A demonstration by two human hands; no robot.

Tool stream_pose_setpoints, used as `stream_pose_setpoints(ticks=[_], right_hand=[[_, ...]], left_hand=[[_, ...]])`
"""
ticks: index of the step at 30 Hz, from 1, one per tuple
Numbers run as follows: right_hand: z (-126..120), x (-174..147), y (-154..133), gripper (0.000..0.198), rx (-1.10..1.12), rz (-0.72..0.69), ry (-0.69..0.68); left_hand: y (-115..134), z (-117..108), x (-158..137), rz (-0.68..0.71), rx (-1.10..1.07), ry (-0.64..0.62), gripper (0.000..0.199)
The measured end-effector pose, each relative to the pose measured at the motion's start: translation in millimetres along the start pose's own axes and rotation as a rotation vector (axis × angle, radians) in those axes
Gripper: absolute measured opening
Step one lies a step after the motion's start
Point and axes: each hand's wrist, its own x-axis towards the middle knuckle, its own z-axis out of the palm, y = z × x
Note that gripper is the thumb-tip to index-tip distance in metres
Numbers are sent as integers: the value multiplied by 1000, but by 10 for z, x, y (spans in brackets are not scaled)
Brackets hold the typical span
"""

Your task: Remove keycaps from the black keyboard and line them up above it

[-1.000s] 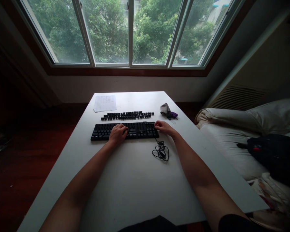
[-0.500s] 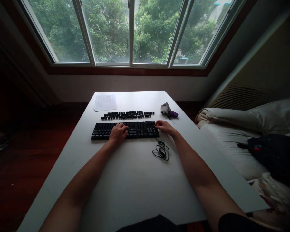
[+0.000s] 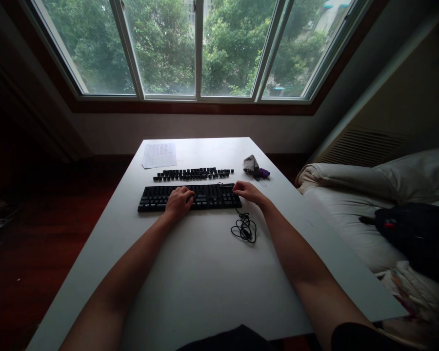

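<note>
A black keyboard lies across the white table. My left hand rests on its middle, fingers bent forward over the keys and thumb apart on the right. At the number-pad end, my right hand has thumb and fingertips pinched together just above the keys. Whatever is in that pinch is too small to make out. Behind the keyboard, loose black keycaps stand in uneven rows. A coiled black cable lies in front of the keyboard's right end.
Toward the far left of the table lies a printed paper sheet. A grey cloth pouch and a purple item sit at the far right. Beside the table is a bed with a dark bag.
My right hand has shifted very slightly to the left over the number pad. The left hand and the keyboard have stayed in place.
</note>
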Motion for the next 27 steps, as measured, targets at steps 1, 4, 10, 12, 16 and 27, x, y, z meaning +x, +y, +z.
stream_pose_setpoints(ticks=[1, 4, 10, 12, 16, 27], right_hand=[[6, 2, -8, 22, -11, -5, -16], [21, 13, -23, 20, -100, -16, -21], [25, 20, -89, 15, -230, -36, -20], [25, 16, -126, 13, -249, -28, -15], [26, 4, -178, 12, -258, -39, -58], [115, -28, -288, 11, -234, -72, -61]], left_hand=[[1, -3, 1, 1, 1, -1, 22], [4, -11, 1, 3, 3, -3, 22], [8, -11, 2, -11, 1, -3, 23], [9, -12, 2, -13, -2, -3, 23], [12, -23, -1, -10, -7, -6, 23], [-2, -4, -3, -2, 9, -5, 23]])
